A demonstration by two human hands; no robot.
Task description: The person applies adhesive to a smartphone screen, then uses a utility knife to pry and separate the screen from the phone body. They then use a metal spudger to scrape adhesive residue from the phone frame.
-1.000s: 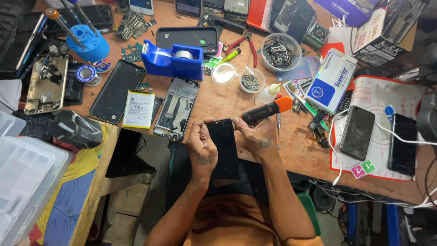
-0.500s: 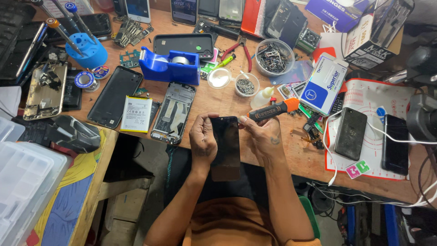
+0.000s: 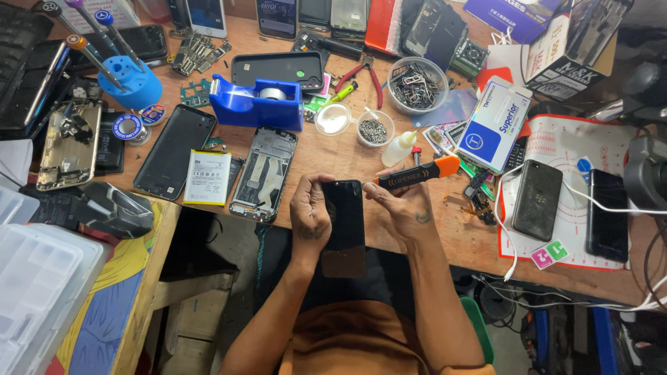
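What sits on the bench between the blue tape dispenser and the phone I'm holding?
In the head view, an opened phone frame lies between the blue tape dispenser and the dark phone held in the left hand; otherwise bare wood.

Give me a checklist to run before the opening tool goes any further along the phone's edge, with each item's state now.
1. Left hand grips the black phone along its left edge: ok.
2. Right hand holds the black-and-orange opening tool: ok.
3. Tool's end meets the phone's upper right corner: cannot tell, fingers hide it.
4. Phone rests on the wooden bench: not ok, its lower half hangs past the edge.
5. Glue bottle stands apart from the tool: ok.
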